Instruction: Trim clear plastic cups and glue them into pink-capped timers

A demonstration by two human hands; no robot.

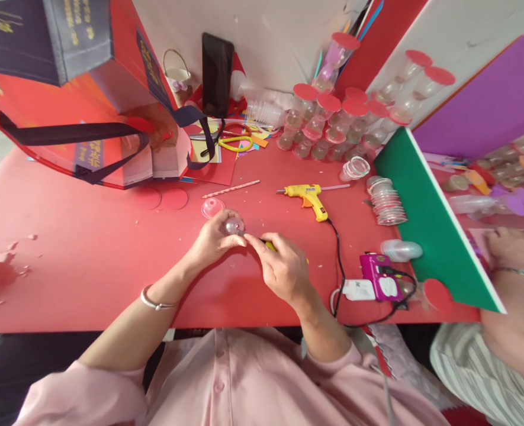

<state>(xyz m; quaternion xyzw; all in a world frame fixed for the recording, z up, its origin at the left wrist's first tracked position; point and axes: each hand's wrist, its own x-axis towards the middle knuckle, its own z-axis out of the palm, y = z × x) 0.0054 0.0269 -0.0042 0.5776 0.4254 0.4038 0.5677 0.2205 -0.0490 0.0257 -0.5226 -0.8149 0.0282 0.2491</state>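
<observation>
My left hand (219,236) is closed around a small clear plastic dome lid (234,225), its rounded top facing up. In my right hand (283,266) is a slim cutter knife (269,245) with yellow and black on its handle; most of it is hidden by my fingers. The knife's tip meets the top of the dome. Just behind my left hand, another clear dome lid (212,207) lies on the red tabletop (124,254). A striped paper straw (230,189) rests beyond it.
A yellow glue gun (308,198) lies right of centre, its black cord running to a purple power box (379,277). Stacked lids (386,201) stand beside a green divider (434,219). Hourglass-shaped cup pieces (328,121) fill the back. A red bag (111,94) stands left; another person's arm (517,278) is right.
</observation>
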